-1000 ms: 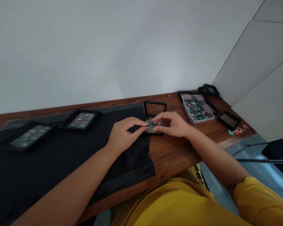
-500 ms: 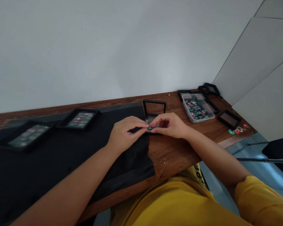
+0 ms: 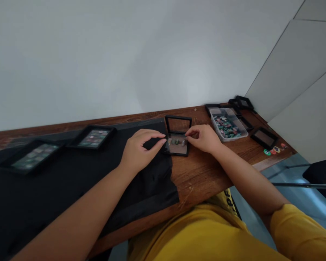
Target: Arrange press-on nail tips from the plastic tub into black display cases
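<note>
A small black hinged display frame (image 3: 176, 154) stands opened on the table, its lid raised at the back. Several small polished stones (image 3: 177, 142) lie in a row across its clear lower panel. My left hand (image 3: 141, 148) is at the frame's left edge, with thumb and forefinger a little apart and nothing visible between them. At the right edge, near the hinge, is my right hand (image 3: 203, 139). Its thumb and fingertips are pinched together; what they hold, if anything, is too small to make out.
A clear plastic tub (image 3: 228, 137) of green and pink stones stands to the right. Behind it are several black frames (image 3: 244, 103); another frame (image 3: 264, 138) lies beside colourful round pieces (image 3: 276, 149). Two filled frames (image 3: 93, 137) rest on the black sheet (image 3: 141, 195) at left.
My hands have parted from their joint pinch over the frame, left hand leftward and right hand rightward. The dark stone they held is out of the fingers, and the row of stones now shows.
</note>
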A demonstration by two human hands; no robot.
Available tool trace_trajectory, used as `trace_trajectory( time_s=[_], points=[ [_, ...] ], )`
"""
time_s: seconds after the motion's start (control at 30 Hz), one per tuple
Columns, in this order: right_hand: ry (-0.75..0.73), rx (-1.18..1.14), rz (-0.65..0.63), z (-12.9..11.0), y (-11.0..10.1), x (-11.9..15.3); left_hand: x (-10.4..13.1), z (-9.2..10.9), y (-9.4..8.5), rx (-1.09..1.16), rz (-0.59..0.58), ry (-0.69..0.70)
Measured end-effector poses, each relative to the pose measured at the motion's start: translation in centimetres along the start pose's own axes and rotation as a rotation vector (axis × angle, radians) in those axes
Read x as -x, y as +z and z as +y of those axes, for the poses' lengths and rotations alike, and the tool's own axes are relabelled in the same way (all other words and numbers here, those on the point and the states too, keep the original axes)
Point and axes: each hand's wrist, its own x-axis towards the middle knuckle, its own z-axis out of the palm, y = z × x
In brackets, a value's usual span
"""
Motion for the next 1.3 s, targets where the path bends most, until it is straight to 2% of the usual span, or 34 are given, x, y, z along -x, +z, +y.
trace_trajectory(
  time_s=[0.27,0.5,0.7,1.0,1.3],
  points=[
    [0.015,0.124,-0.058,-0.9,-0.4,0.5,0.1,0.2,0.2,-0.045,-0.092,0.011],
    [-0.074,0.130,-0.070,-0.8,-0.2,0.6,0.4,0.3,1.6,-0.236,-0.310,0.039],
    [-0.087,0.098,-0.058,-0.6,0.0,0.5,0.5,0.1,2.1,-0.297,-0.386,0.027],
    [-0.053,0.178,-0.101,-1.1,-0.2,0.5,0.5,0.4,2.2,-0.284,-0.400,0.051],
    [-0.054,0.138,-0.104,-1.2,-0.3,0.6,0.3,0.8,2.2,-0.257,-0.370,0.068]
  ],
)
